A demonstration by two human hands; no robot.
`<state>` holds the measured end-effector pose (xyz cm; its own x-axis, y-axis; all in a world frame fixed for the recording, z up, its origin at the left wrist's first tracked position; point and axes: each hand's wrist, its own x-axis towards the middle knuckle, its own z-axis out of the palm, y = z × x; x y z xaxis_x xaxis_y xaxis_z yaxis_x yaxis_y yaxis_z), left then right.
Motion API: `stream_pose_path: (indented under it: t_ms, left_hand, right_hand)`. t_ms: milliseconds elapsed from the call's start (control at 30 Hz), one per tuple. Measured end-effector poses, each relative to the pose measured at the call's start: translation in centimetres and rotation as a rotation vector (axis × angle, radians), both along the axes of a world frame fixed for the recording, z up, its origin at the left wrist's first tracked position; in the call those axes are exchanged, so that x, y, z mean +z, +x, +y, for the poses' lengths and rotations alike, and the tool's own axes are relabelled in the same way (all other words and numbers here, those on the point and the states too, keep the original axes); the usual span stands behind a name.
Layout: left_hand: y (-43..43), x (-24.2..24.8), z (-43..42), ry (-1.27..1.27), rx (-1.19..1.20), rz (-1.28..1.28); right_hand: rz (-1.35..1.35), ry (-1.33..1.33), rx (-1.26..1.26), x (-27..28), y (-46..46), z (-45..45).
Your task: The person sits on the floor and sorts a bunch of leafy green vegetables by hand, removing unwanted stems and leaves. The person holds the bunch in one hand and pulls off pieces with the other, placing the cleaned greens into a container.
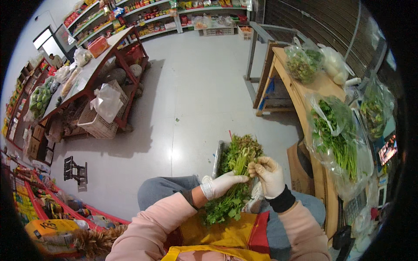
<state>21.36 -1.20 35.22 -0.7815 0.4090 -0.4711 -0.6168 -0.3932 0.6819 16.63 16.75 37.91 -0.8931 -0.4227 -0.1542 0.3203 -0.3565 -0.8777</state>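
Note:
My left hand (pixel 225 184), in a white glove, is closed around the stems of a bunch of leafy greens (pixel 231 205) that look like coriander. Its leaves hang down toward me over my yellow and red apron (pixel 218 232). Also gloved, my right hand (pixel 268 174) has its fingers pinched at the stems on the bunch's right side; a thin stem seems to be between the fingertips. Just beyond both hands are more greens (pixel 245 146), some yellowish brown. They lie beside a grey container edge (pixel 217 160) at floor level, and the container is mostly hidden.
At right, a wooden table (pixel 326 177) bears bagged greens (pixel 336 137) and a lit phone-like screen (pixel 388 150). A cardboard piece (pixel 298 169) leans below. Left are a red-framed table (pixel 111 49), a plastic basket (pixel 98 125) and a small black stool (pixel 75 171). A person (pixel 56 61) is far back.

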Motion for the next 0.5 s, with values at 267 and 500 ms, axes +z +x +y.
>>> stream_pose_path:
  t_ms: [267, 500]
  left_hand:
    - [0.3, -2.4, 0.2, -0.061, -0.143, 0.063]
    - [0.2, -1.9, 0.1, 0.002, -0.103, 0.062]
  right_hand:
    - [0.150, 0.037, 0.010, -0.7, -0.1, 0.3]
    - [0.173, 0.099, 0.010, 1.1, -0.1, 0.6]
